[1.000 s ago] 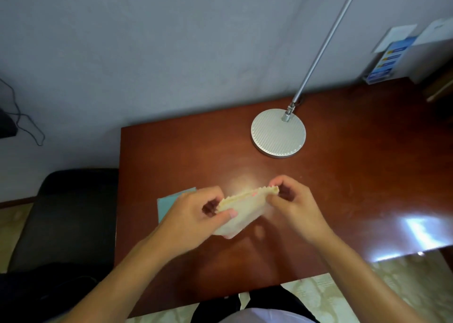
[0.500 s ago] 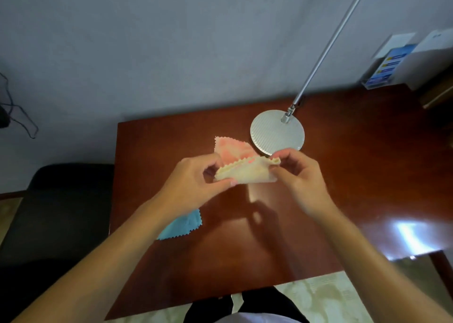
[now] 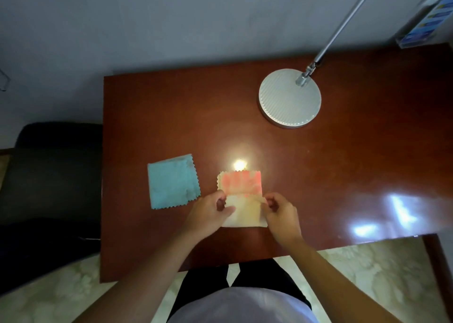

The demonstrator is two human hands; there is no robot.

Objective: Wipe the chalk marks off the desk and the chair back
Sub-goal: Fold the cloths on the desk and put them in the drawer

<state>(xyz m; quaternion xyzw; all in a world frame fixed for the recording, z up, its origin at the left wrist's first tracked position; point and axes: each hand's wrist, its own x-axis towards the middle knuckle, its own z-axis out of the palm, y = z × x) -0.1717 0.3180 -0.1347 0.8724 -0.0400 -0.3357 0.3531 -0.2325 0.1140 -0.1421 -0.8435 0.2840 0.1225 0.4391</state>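
A pale yellow cloth (image 3: pixel 242 195) with a pink chalk stain lies on the brown desk (image 3: pixel 171 116), folded over itself near the front edge. My left hand (image 3: pixel 209 212) pinches its left side and my right hand (image 3: pixel 282 212) pinches its right side, both at the fold. A blue cloth (image 3: pixel 172 181) lies flat on the desk to the left, apart from my hands. The black chair (image 3: pixel 51 175) stands left of the desk. No chalk marks show on the desk surface or the chair.
A round silver lamp base (image 3: pixel 289 102) with a slanting pole stands at the back right of the desk. A holder with blue leaflets (image 3: pixel 421 26) sits at the far right corner. A bright light reflection lies just behind the yellow cloth.
The yellow cloth was held up in the air between both hands; now it lies on the desk, half folded. The blue cloth now shows fully beside my left hand.
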